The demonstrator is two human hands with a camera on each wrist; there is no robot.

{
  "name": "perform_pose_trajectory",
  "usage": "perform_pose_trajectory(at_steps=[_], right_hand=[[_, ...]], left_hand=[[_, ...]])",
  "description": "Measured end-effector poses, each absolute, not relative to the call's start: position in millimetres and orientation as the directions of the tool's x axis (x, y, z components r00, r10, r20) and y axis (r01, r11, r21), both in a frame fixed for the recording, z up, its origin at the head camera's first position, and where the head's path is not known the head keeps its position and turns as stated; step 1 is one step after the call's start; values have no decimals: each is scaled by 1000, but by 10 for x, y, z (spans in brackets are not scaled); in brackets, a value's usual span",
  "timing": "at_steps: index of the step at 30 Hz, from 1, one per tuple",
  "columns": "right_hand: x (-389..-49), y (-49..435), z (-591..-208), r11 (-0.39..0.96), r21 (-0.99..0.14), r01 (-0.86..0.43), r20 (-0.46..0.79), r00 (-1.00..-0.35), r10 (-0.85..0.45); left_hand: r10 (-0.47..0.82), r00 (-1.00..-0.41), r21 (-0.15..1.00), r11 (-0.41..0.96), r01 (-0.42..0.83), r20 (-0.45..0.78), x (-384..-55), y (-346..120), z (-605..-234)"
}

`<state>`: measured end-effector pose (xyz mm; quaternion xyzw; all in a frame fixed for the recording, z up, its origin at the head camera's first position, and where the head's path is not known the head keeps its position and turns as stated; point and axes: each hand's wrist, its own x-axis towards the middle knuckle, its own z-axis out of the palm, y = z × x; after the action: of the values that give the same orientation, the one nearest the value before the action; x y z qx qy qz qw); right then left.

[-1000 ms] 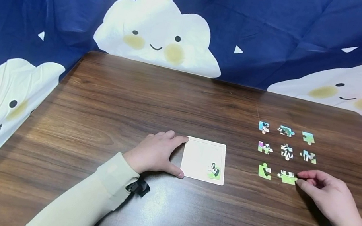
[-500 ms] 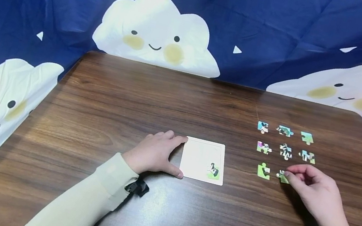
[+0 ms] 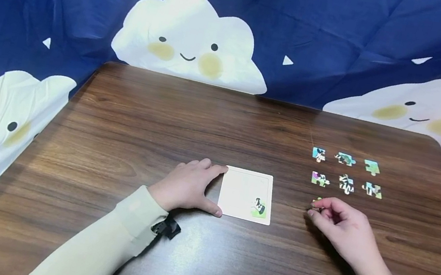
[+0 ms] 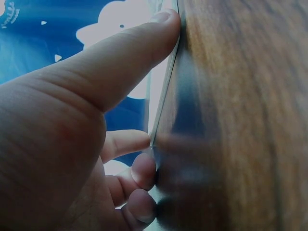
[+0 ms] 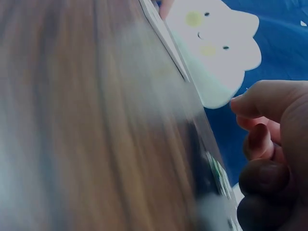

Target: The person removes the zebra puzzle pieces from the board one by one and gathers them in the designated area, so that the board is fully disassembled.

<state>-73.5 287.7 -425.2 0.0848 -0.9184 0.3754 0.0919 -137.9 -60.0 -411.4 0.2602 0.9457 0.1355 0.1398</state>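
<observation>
A square white puzzle tray (image 3: pixel 239 192) lies on the table, with a green puzzle piece (image 3: pixel 259 213) showing a black-and-white figure in its near right corner. My left hand (image 3: pixel 187 186) spans the tray's left side, the fairly straight thumb on the near corner and the forefinger on the far one; the left wrist view shows that thumb (image 4: pixel 139 53) against the edge. To the right, my right hand (image 3: pixel 345 231) pinches a puzzle piece, seen only as a dark sliver between the fingertips. These are over a green puzzle piece (image 3: pixel 317 201), mostly hidden.
Two rows of loose puzzle pieces lie beyond my right hand, the farther including a teal piece (image 3: pixel 345 159), the nearer a black-and-white one (image 3: pixel 346 184). A brown wooden table (image 3: pixel 153 116) extends to a blue cloth (image 3: pixel 312 21) with white clouds.
My right hand has moved left from the near row's right piece, which it pinched, to the left piece of that row. My left hand stays at the tray.
</observation>
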Motion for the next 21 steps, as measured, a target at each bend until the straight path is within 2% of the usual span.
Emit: perform_pose_trajectory(at_steps=[21], right_hand=[[-815, 2371, -4321, 642, -697, -320, 157, -941, -299]], left_hand=[[532, -824, 323, 828, 458, -194, -1379, -603, -4108]])
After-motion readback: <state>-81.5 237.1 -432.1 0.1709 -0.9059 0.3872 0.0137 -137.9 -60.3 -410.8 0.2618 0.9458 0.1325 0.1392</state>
